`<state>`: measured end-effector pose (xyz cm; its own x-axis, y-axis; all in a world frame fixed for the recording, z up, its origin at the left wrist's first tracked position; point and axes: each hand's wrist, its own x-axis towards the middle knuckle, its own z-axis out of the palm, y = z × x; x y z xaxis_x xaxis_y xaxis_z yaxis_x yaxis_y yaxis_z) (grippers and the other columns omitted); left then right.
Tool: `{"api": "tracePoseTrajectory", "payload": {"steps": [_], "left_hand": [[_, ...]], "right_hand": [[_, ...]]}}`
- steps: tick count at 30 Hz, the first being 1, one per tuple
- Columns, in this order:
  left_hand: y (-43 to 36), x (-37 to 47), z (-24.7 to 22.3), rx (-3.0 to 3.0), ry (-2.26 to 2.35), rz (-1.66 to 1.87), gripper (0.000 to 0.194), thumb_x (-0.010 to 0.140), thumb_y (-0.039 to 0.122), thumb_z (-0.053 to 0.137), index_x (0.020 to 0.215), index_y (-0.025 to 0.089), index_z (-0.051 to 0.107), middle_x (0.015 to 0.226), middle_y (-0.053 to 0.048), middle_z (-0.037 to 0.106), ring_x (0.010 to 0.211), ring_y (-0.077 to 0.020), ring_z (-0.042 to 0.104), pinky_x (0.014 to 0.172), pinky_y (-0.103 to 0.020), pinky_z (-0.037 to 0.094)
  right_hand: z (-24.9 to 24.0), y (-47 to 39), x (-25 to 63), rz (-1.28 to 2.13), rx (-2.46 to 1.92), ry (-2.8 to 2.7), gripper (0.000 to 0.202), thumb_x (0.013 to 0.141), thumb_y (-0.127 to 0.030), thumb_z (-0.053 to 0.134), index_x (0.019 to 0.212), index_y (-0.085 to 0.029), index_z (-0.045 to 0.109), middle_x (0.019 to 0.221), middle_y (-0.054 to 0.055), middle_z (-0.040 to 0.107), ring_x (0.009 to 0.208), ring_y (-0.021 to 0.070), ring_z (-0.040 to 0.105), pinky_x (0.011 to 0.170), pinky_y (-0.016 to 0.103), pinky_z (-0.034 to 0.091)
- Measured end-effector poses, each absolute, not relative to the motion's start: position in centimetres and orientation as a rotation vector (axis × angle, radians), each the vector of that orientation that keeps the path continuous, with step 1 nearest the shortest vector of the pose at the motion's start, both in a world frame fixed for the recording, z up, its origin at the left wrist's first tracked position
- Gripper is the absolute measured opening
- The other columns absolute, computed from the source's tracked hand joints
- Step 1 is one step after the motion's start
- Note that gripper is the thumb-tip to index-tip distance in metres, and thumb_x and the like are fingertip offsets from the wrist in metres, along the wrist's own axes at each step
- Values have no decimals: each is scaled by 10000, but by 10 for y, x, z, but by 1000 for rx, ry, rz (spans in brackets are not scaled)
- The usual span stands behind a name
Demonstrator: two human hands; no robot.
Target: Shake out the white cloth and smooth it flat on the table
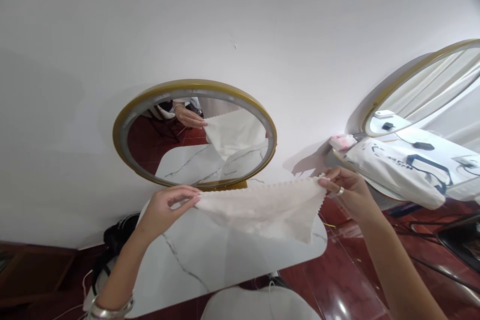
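Note:
A thin white cloth point(258, 210) with zigzag edges hangs stretched between my two hands, above the marble-patterned table point(180, 270). My left hand point(168, 208) pinches its upper left corner between thumb and fingers. At the opposite upper corner, my right hand point(347, 190), with a ring on one finger, grips the cloth the same way. The lower part of the cloth sags in soft folds. Just behind it stands an oval-looking mirror point(195, 82) in a gold frame, reflecting one hand and the cloth.
To the right, a second gold-framed mirror point(423, 92) stands by another table carrying a white printed fabric bag point(397, 165) and a tissue pack point(343, 141). A white stool point(255, 305) is at the near edge. A black bag point(122, 230) sits left of the table.

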<state>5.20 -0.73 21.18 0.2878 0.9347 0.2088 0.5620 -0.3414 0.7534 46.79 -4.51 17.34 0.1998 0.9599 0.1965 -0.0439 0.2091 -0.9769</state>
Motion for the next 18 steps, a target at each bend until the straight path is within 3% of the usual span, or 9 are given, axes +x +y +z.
{"api": "tracePoseTrajectory", "payload": {"steps": [6,11,16,18], "left_hand": [[1,65,227,2124,1263,892,248,787,452,651,734,222,728,858,-24,752,812,-189,705,743,-283,601],[-21,73,225,2258,1287,840,227,858,420,567,811,233,687,899,-16,734,856,-188,680,832,-318,570],[-70,75,218,2222,1192,507,316,934,308,402,793,260,680,993,-45,687,835,-171,647,727,-260,548],[-88,75,219,2176,1162,420,302,933,291,409,830,283,693,983,-44,677,801,-166,642,689,-241,538]], "right_hand": [[175,-28,490,806,-1189,-1220,319,606,-427,848,626,-211,615,769,7,655,704,142,607,620,272,488],[187,-63,498,628,-1289,-1347,254,642,-422,821,631,-237,648,757,18,652,743,178,609,674,312,515],[183,-128,499,608,-1598,-1302,324,619,-503,800,879,-330,716,882,38,686,765,228,632,640,357,536],[185,-152,498,621,-1710,-1224,351,609,-511,795,926,-384,715,779,54,686,634,220,619,513,351,507]]}}
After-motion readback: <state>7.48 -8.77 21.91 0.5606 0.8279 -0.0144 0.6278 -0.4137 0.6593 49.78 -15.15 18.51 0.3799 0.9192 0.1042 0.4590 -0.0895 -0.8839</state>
